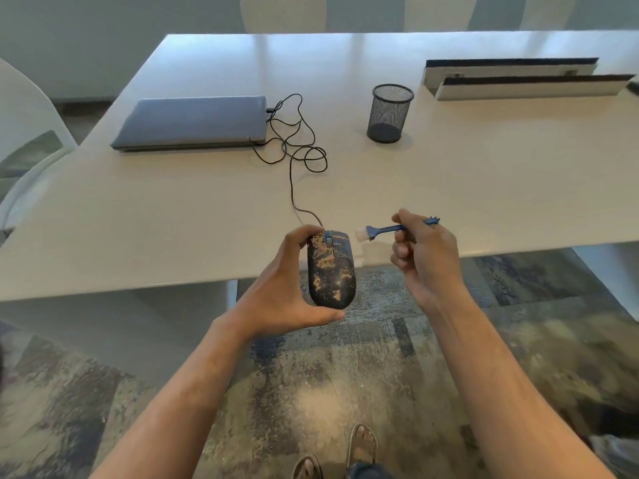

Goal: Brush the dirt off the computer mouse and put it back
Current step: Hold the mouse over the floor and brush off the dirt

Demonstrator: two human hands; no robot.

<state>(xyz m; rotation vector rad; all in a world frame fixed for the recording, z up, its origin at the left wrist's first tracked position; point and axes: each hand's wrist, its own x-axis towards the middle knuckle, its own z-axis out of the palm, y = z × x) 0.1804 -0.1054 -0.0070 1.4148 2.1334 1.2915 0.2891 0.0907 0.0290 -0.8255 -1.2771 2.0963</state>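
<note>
A dark wired computer mouse (332, 271), streaked with sandy brown dirt, is lifted over the table's front edge. My left hand (283, 288) grips it from the left side and underneath, thumb at its rear. Its black cable (294, 146) runs in loops back to a closed grey laptop (193, 122). My right hand (427, 257) holds a small blue brush (383, 230) by its handle, the white bristles pointing left. The bristles hang just right of the mouse's front, apart from it.
A black mesh pen cup (390, 114) stands at the middle back of the white table (138, 219). Two long white strips with dark edges (525, 79) lie at the back right. White chairs stand at the left and behind. Patterned carpet and my sandalled feet are below.
</note>
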